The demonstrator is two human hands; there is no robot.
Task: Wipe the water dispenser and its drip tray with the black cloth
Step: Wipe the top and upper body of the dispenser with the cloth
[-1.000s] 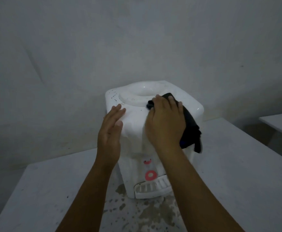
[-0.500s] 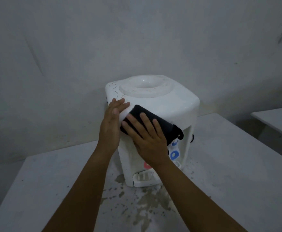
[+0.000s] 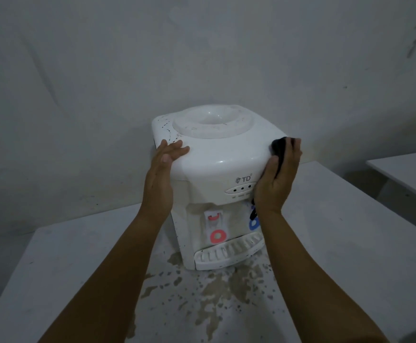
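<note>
White dispenser [image 3: 217, 154], stained table [image 3: 226, 300], grey wall [image 3: 78, 70]

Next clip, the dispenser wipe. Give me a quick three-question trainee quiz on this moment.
1. True or false: the left hand holds the black cloth.
2. Which part of the water dispenser does the cloth touch? A) top right corner B) drip tray C) red tap
3. What marks the table in front of the tray?

Key: 1. False, the right hand holds it; the left rests flat on the top left corner. 2. A. 3. Brownish splatter stains.
</note>
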